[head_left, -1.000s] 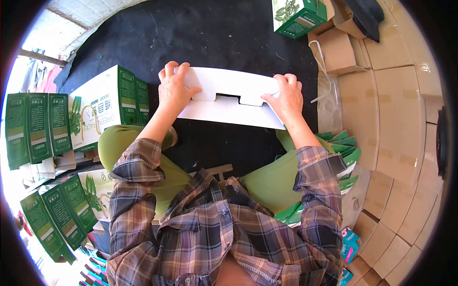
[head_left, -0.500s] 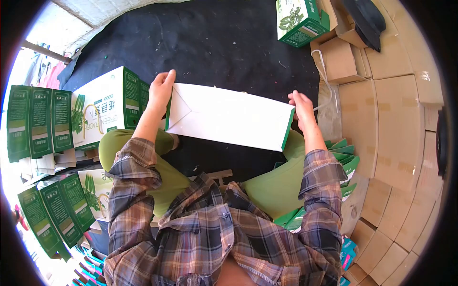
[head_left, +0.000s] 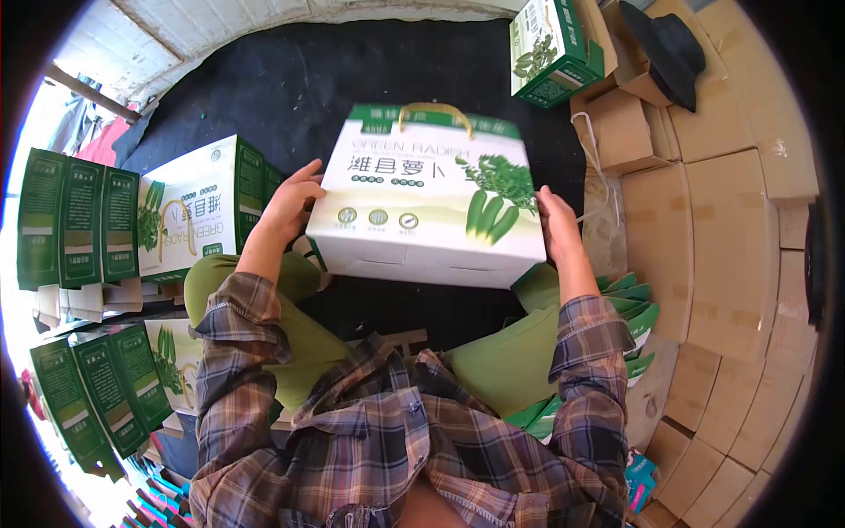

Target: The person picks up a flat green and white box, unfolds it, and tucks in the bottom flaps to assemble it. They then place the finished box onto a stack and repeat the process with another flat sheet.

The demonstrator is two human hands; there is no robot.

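I hold a white and green gift box [head_left: 427, 198] between both hands above my lap. Its printed face, with radish pictures and a gold rope handle at the far end, points up at me. My left hand [head_left: 289, 204] presses flat against the box's left side. My right hand [head_left: 558, 224] grips the right side. My green trousers [head_left: 506, 339] and plaid shirt fill the lower part of the view.
Finished boxes [head_left: 198, 207] stand at my left, with rows of flat green cartons [head_left: 75, 224] beyond them. Another box [head_left: 554, 48] sits at the far right by brown cardboard cartons [head_left: 731, 229] and a black hat [head_left: 673, 48]. Flat green blanks [head_left: 638, 290] lie by my right knee. Black mat ahead.
The box has been turned over: a second ago its white underside flaps faced me, then a plain white face, and now the printed front with the handle faces up.
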